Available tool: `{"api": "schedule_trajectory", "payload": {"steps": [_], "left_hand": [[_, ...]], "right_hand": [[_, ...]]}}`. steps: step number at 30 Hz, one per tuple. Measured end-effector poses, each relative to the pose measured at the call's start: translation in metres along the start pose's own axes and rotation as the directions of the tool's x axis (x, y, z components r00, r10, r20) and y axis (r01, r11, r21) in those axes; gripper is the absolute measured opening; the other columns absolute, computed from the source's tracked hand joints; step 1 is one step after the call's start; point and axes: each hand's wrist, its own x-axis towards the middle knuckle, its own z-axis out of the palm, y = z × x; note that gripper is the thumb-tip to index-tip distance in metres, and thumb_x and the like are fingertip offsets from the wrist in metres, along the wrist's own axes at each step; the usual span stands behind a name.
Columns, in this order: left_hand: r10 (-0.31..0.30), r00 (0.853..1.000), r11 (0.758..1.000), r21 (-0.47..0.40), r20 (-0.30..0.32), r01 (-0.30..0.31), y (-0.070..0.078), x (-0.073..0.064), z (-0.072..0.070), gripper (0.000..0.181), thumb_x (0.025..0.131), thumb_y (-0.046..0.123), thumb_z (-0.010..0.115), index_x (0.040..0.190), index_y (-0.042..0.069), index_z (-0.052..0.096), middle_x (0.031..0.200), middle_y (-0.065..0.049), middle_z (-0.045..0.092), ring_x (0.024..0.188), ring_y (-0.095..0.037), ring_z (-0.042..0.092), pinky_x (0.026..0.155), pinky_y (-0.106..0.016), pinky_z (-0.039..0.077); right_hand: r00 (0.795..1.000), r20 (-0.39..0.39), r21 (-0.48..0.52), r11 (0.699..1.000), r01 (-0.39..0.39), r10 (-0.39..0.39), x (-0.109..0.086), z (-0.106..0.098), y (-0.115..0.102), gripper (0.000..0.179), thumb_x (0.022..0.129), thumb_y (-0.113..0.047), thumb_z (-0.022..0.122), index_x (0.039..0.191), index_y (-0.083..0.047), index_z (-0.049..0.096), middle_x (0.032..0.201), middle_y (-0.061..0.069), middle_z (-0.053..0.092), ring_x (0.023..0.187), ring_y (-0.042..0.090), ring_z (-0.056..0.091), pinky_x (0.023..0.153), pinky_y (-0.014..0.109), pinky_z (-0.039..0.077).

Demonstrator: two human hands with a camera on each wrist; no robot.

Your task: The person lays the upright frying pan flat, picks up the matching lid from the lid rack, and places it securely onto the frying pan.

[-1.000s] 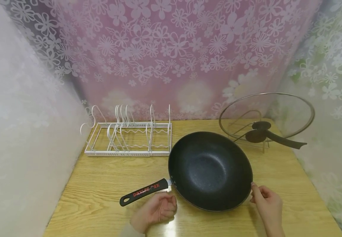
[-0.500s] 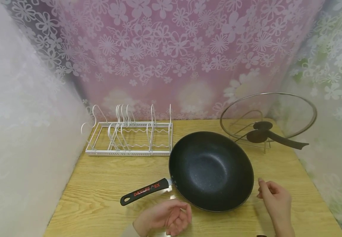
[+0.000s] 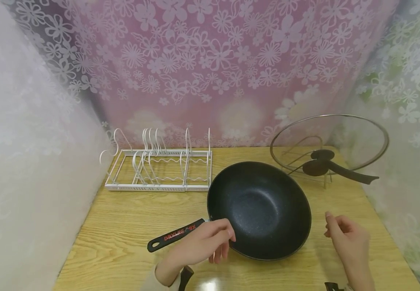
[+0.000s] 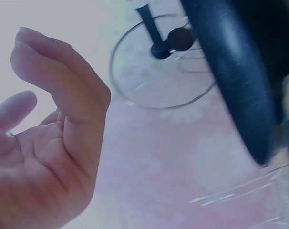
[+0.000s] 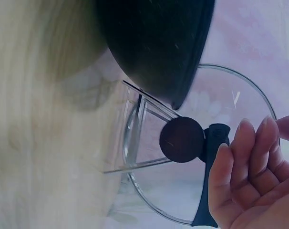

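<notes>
A black wok (image 3: 258, 210) sits on the wooden table, its black handle (image 3: 176, 234) with red lettering pointing to the left. My left hand (image 3: 204, 242) hovers over the near end of the handle and the wok's left rim, fingers loosely bent. In the left wrist view that hand (image 4: 58, 124) has nothing between thumb and fingers, and the wok (image 4: 235, 81) is apart from it. To the right of the wok, my right hand (image 3: 348, 240) is in the air with relaxed, bent fingers. It holds nothing in the right wrist view, where the wok's underside (image 5: 154, 43) shows.
A white wire rack (image 3: 159, 188) stands at the back left. At the back right, a glass lid (image 3: 382, 141) with a dark knob and handle (image 3: 351, 173) leans on a wire stand (image 3: 324, 182). Patterned curtains (image 3: 195, 60) enclose the table (image 3: 122, 218).
My right hand has let go of the wok's rim and moved away to the right. The left hand has moved right, then up over the wok's handle end. The wok stays put.
</notes>
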Motion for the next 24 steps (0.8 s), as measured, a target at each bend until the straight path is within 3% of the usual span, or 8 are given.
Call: {"api": "schedule_trajectory", "payload": {"steps": [5,11,16,20,22,24], "left_hand": [[0.043,0.999,0.994,0.097,-0.026,-0.040,0.027,-0.002,-0.009,0.020,0.105,0.022,0.043,0.093,0.015,0.057,0.065,-0.005,0.060,0.052,-0.016,0.056,0.051,-0.025,0.049],[0.085,0.995,0.970,0.235,-0.058,-0.070,0.051,-0.004,-0.014,0.020,0.106,0.029,0.044,0.092,0.021,0.056,0.065,0.001,0.058,0.057,-0.012,0.056,0.056,-0.023,0.046],[0.118,0.991,0.939,0.331,-0.057,-0.093,0.066,-0.006,-0.014,0.019,0.106,0.033,0.044,0.092,0.023,0.054,0.066,0.008,0.058,0.058,-0.007,0.054,0.055,-0.022,0.043],[0.160,0.984,0.907,0.405,-0.081,-0.114,0.076,-0.007,-0.015,0.018,0.105,0.033,0.045,0.094,0.024,0.056,0.064,0.010,0.053,0.055,-0.005,0.050,0.054,-0.022,0.042],[0.193,0.976,0.885,0.447,-0.101,-0.129,0.081,-0.006,-0.015,0.018,0.105,0.034,0.045,0.095,0.024,0.057,0.061,0.010,0.050,0.052,-0.005,0.046,0.053,-0.022,0.042],[0.235,0.964,0.855,0.498,-0.124,-0.145,0.086,-0.004,-0.014,0.018,0.104,0.033,0.046,0.096,0.023,0.058,0.060,0.011,0.048,0.049,-0.005,0.043,0.051,-0.022,0.040]], "right_hand": [[0.994,-0.033,-0.032,0.994,0.100,-0.101,0.013,-0.007,-0.003,0.036,0.094,-0.018,0.068,0.059,-0.011,0.064,0.049,-0.006,0.059,0.045,0.003,0.051,0.041,0.020,0.035],[0.996,-0.036,-0.023,0.996,0.084,-0.085,0.027,-0.016,-0.006,0.034,0.094,-0.021,0.067,0.062,-0.010,0.064,0.050,-0.009,0.060,0.045,0.001,0.052,0.041,0.020,0.036],[0.987,-0.070,-0.005,0.990,0.143,-0.143,0.042,-0.024,-0.010,0.031,0.093,-0.018,0.068,0.064,-0.009,0.064,0.051,-0.008,0.060,0.045,0.000,0.051,0.043,0.017,0.036],[0.956,-0.118,-0.032,0.964,0.265,-0.267,0.055,-0.027,-0.010,0.028,0.090,-0.013,0.068,0.063,-0.007,0.065,0.052,-0.020,0.056,0.044,-0.006,0.047,0.046,0.011,0.035],[0.927,-0.154,-0.058,0.939,0.338,-0.343,0.062,-0.028,-0.010,0.027,0.088,-0.013,0.068,0.062,-0.004,0.065,0.055,-0.029,0.052,0.048,-0.013,0.045,0.052,0.007,0.034],[0.884,-0.198,-0.081,0.905,0.417,-0.424,0.070,-0.028,-0.009,0.025,0.085,-0.013,0.068,0.063,-0.001,0.065,0.060,-0.032,0.050,0.054,-0.019,0.043,0.057,0.006,0.032]]}}
